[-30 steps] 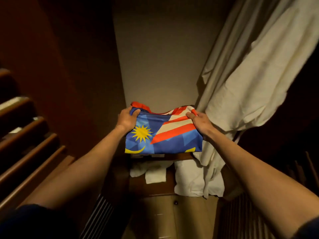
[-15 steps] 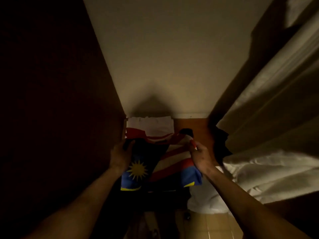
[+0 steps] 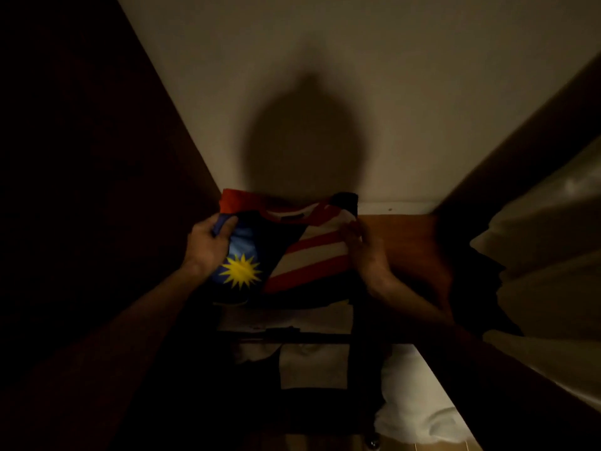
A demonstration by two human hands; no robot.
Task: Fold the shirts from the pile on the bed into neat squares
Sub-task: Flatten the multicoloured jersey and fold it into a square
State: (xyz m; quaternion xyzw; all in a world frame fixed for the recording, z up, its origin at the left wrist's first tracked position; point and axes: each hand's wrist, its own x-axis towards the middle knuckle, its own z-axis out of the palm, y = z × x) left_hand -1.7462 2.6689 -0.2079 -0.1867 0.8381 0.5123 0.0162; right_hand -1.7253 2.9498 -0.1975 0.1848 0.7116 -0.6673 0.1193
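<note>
Dim light here, deep inside a wardrobe, and both hands are on the folded shirt [image 3: 286, 249]. The left hand [image 3: 208, 245] grips its left edge, thumb curled over the blue cloth just above the yellow sun print. The right hand [image 3: 364, 249] holds the right edge by the red and white stripes; its fingers lie against the cloth, though the gloom and blur hide exactly how they curl. The shirt sits as a compact square between the two hands, red collar toward the back wall [image 3: 325, 76], at the left end of a wooden shelf [image 3: 400, 236]. Whether it rests fully on the shelf or hangs just over it, I cannot tell. A big round shadow falls on the wall right above the shirt. Under the shirt's near edge, a pale folded garment [image 3: 292, 317] peeks out, and lower down another pale cloth [image 3: 312, 369] lies in the dark. To the right, white fabric [image 3: 549, 255] hangs in folds beside the shelf, with more white cloth [image 3: 419, 405] bunched at the bottom. Dark wood panel [image 3: 97, 157] on the left.
</note>
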